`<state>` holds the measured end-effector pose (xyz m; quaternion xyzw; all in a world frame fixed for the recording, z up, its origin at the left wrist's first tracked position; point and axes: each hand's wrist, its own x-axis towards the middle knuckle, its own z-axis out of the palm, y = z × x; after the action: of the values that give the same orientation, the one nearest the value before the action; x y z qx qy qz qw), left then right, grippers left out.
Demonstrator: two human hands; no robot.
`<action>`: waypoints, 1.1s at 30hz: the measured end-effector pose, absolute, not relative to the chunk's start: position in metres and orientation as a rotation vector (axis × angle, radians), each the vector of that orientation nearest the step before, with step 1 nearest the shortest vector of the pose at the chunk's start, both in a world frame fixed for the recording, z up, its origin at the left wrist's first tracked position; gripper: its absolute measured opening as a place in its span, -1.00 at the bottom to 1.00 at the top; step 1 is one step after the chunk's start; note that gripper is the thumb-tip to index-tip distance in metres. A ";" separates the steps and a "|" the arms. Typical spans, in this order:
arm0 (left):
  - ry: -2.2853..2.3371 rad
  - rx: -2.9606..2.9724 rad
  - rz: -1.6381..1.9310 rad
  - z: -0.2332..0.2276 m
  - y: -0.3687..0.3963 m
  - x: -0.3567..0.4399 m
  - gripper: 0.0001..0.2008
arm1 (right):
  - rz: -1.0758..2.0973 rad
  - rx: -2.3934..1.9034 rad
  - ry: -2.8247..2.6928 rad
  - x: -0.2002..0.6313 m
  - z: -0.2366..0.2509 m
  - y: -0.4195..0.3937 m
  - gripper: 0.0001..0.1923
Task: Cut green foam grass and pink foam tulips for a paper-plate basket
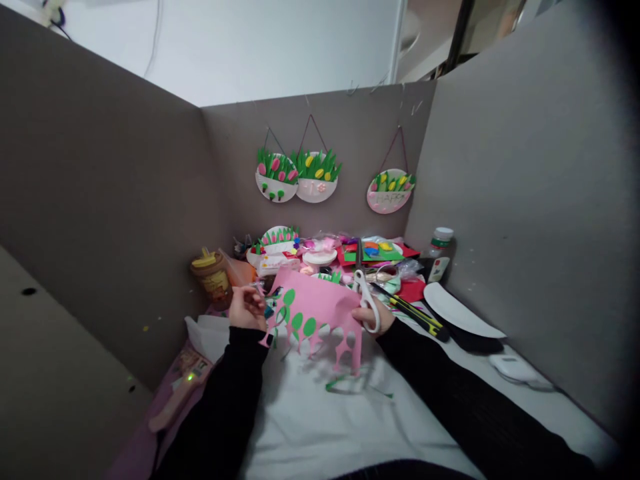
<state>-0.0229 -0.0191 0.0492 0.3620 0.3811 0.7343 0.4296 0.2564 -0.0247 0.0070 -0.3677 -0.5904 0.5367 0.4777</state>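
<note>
A sheet of pink paper (325,300) hangs in front of me, its lower edge cut into ragged, curved gaps. Green oval pieces (297,321) show against its left part. My right hand (381,316) grips the sheet's right edge and also holds white-handled scissors (367,303), whose dark blades point up and away. Beside the sheet's left edge is my left hand (246,308), its fingers loosely curled and apart, with nothing clearly visible in them. Thin green paper scraps (345,381) lie below the sheet on the white cloth (310,427).
Paper-plate flower baskets (318,190) hang on the grey back panel. Craft supplies crowd the rear of the table. A brown cup (210,277) and glue gun (175,400) are left; a yellow-black cutter (420,317), cut white plate (457,310), bottle (440,253) and white case (515,368) right.
</note>
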 end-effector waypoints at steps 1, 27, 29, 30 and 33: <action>0.931 0.814 1.915 0.051 -0.015 -0.028 -0.58 | 1.319 -0.897 -1.500 0.257 0.009 -0.025 -0.62; 1.103 1.442 1.496 0.042 -0.022 -0.007 -0.74 | 0.821 -1.017 -1.188 0.254 0.008 -0.021 -0.67; 1.063 1.298 1.619 0.040 -0.017 -0.012 -0.73 | 0.934 -0.995 -1.360 0.252 0.007 -0.024 -0.70; 1.048 1.238 1.663 0.040 -0.015 -0.014 -0.72 | 1.033 -0.992 -1.477 0.251 0.006 -0.027 -0.70; 1.015 1.089 1.779 0.043 -0.013 -0.018 -0.68 | 1.333 -1.000 -1.732 0.243 0.004 -0.036 -0.71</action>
<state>-0.0183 -0.0127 0.0426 0.4304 0.4012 0.7030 0.3995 0.2427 -0.0360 0.0044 -0.3880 -0.6721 0.5172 0.3608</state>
